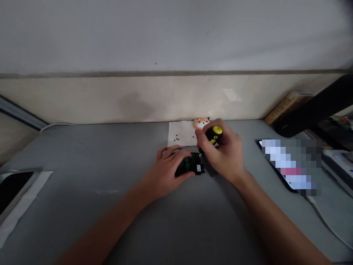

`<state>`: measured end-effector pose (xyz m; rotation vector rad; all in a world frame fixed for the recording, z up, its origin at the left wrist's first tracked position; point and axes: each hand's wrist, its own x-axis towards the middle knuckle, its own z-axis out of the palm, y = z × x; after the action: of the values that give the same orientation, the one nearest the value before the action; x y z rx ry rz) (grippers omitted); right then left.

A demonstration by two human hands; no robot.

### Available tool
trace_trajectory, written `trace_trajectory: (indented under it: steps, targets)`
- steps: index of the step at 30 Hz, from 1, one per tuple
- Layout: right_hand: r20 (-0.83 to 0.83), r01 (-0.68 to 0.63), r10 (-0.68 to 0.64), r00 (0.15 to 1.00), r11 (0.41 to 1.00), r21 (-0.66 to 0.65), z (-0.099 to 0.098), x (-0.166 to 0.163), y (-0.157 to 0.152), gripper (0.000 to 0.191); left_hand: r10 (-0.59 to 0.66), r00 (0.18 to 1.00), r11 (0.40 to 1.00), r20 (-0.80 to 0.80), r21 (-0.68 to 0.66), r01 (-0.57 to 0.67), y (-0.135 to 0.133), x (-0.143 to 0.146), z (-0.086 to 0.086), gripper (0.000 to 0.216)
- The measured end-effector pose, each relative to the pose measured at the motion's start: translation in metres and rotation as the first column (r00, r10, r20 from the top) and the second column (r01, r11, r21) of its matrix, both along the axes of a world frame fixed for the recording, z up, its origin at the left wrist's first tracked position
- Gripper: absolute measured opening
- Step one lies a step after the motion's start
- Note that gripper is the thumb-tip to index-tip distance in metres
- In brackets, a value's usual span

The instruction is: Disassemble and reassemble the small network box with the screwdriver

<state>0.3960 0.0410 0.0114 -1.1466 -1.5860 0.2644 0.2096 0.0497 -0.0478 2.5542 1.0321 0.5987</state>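
My left hand (171, 165) is closed around a small black device with a green circuit board (195, 163), pinning it flat on the grey table. A white label shows at the device's right end. Gripped in my right hand (227, 154) is a black and yellow screwdriver (216, 133), its tip pointing down at the device's upper right corner. Whether the tip sits in a screw is too small to tell. Just beyond the hands lies a white paper sheet (180, 130) with several tiny dark screws on it. An orange animal-face item (202, 123) rests at the paper's far edge.
A lit phone (286, 167) with a white cable (328, 221) lies to the right. Behind it are a black cylinder (311, 108) and a wooden-looking block (286, 105). At the far left a dark-screened device (16, 191) rests on white paper. A wall borders the table's back edge.
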Motion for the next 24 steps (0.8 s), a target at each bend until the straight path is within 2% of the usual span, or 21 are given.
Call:
trace_trajectory:
  steps: [6, 14, 24]
  targets:
    - [0.031, -0.074, 0.075, 0.997, 0.996, -0.057, 0.0014, 0.0028, -0.0024, 0.02, -0.038, 0.999, 0.999, -0.024, 0.031, 0.039, 0.0001, -0.0004, 0.0019, 0.022]
    - [0.038, -0.106, 0.107, 0.993, 0.994, -0.04, 0.0001, 0.0042, -0.0029, 0.018, -0.017, 0.999, 0.999, -0.043, 0.046, 0.019, -0.0002, -0.0007, 0.0019, 0.022]
    - [-0.109, -0.017, 0.009, 0.994, 0.998, -0.068, -0.0045, 0.0045, 0.0008, 0.029, -0.023, 0.999, 0.993, -0.04, 0.117, 0.027, -0.0015, -0.0002, 0.0014, 0.02]
